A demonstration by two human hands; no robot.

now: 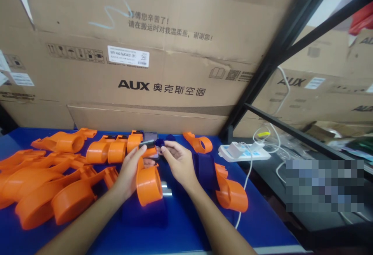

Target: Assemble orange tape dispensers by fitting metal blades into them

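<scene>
My left hand (129, 171) is closed around an orange plastic part (148, 185) with a wide ring at its lower end. At the part's upper end sits a small black piece (147, 144), under my left thumb. My right hand (179, 161) pinches a small dark blue piece (159, 142) against the end of the black one; whether they are joined I cannot tell. Just below the hands stand a dark blue block (145, 212) and two short silver metal pieces (166, 191). Behind them lies a flat dark, grey-edged object (150, 135), partly hidden.
Several similar orange parts (37, 185) cover the left of the blue tabletop (253, 231). Right of my hands are another dark blue block (205, 169) and an orange part (231, 192). A white power strip (244, 152) trails cables by a black shelf frame (262, 76). Cardboard (175, 68) walls the back.
</scene>
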